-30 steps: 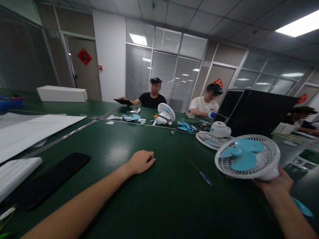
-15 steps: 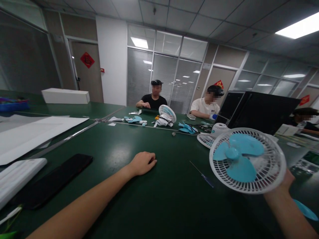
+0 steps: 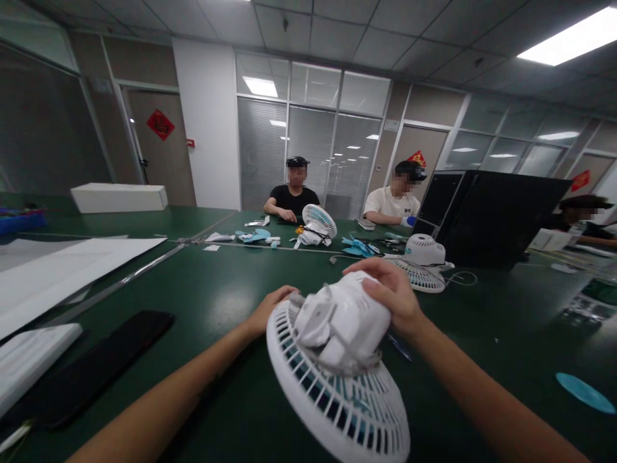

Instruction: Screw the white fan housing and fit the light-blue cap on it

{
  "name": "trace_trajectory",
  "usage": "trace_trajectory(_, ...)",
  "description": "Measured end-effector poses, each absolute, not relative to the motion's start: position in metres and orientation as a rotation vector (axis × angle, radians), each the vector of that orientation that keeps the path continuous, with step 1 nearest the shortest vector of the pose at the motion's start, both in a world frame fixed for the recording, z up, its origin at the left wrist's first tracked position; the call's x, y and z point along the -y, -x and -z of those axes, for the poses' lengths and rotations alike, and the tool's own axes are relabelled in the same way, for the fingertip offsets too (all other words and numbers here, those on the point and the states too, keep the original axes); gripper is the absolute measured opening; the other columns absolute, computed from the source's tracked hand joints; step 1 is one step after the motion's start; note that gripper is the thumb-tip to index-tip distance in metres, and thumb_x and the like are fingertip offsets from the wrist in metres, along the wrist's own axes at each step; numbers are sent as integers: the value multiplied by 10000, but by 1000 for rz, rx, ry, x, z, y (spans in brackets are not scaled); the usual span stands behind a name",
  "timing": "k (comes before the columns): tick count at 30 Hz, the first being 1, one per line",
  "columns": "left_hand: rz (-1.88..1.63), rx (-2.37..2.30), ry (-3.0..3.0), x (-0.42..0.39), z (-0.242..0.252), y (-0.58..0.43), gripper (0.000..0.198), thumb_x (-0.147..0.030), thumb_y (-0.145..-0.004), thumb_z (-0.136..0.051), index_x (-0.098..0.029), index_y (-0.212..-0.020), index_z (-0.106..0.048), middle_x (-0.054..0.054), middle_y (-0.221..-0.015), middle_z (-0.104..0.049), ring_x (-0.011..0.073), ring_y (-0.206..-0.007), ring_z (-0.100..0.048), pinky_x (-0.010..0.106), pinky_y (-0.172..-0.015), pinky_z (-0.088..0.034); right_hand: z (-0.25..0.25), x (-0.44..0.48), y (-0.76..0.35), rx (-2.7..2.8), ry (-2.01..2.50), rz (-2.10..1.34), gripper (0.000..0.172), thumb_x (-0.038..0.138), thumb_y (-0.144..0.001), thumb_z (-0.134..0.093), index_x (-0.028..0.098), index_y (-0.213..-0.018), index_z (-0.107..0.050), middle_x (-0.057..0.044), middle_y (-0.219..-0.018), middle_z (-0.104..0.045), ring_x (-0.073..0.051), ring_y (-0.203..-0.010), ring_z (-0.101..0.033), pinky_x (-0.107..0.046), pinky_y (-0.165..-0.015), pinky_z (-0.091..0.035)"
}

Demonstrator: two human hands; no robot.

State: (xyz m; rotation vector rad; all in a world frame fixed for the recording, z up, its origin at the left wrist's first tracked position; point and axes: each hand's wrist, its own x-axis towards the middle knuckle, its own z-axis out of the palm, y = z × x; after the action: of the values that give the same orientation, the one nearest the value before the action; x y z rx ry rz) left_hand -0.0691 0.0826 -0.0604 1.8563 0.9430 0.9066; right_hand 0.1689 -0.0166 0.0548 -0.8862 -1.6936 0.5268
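Observation:
My right hand (image 3: 393, 292) is wrapped round the white motor housing of a small electric fan (image 3: 332, 379), fingers over its top. The fan is tilted above the green table, its back towards me and its slotted grille low and to the left; turquoise blades show faintly through the slots. My left hand (image 3: 274, 308) is beside the upper left rim of the grille. Its fingertips are hidden behind the fan, so I cannot tell whether they grip it. Behind the fan, a screwdriver (image 3: 400, 348) lies partly covered on the table.
Further back stand another white fan (image 3: 424, 257), face down, and a black computer case (image 3: 501, 218). A turquoise disc (image 3: 584, 392) lies at right; a black phone (image 3: 96, 366) lies at left. Two people sit across the table near fan parts (image 3: 258, 236) and a third fan (image 3: 318, 225).
My right hand has brought the fan from the right to the middle and turned it so its back faces me. My left hand has shifted slightly, and the fan now covers its fingertips.

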Motion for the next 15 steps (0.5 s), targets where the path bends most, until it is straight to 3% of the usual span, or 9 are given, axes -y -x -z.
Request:
trace_trajectory(3, -928, -928, -1780, -88, 62, 68, 450, -488, -918, -418, -118, -1063, -629, 114, -1033, -719, 254, -971, -646, 354, -879, -493, -56, 29, -143, 2011, 682, -423, 256, 352, -747, -714, 179, -934, -687, -77, -928, -714, -206, -847, -667, -331, -755, -519)
trace_trajectory(5, -935, -904, -1749, -90, 61, 68, 457, -494, -912, -419, -123, -1040, -653, 110, -1014, -731, 255, -960, -654, 369, -892, -494, -56, 35, -130, 2166, 584, -350, 265, 314, -738, -731, 168, -953, -682, -83, -936, -711, -207, -863, -666, -343, -785, -519)
trace_trajectory(7, -933, -862, -1741, -89, 57, 69, 423, -483, -892, -467, -137, -1001, -685, 99, -1016, -740, 258, -997, -650, 373, -934, -478, -54, 38, -122, 2248, 521, -343, 312, 326, -744, -726, 163, -1005, -675, -93, -956, -715, -215, -880, -671, -359, -804, -522)
trace_trajectory(9, -914, -815, -1745, -84, 52, 68, 380, -463, -868, -526, -150, -975, -713, 85, -1023, -747, 260, -1037, -643, 369, -969, -461, -50, 37, -122, 2265, 499, -373, 429, 378, -798, -668, 176, -1174, -629, -103, -1050, -713, -228, -951, -671, -391, -857, -517)
trace_trajectory(12, -856, -759, -1755, -75, 49, 66, 358, -434, -840, -578, -144, -979, -734, 82, -1033, -753, 261, -1032, -653, 366, -967, -468, -40, 30, -145, 2216, 587, -383, 607, 500, -892, -517, 244, -1434, -424, -107, -1252, -650, -239, -1065, -643, -426, -883, -522)
trace_trajectory(15, -813, -732, -1767, -70, 51, 61, 350, -416, -827, -595, -135, -973, -745, 86, -1038, -754, 258, -1002, -663, 358, -933, -485, -28, 16, -203, 2089, 983, -158, 565, 527, -936, -411, 263, -1436, -418, -112, -1332, -600, -250, -1113, -621, -435, -875, -537)
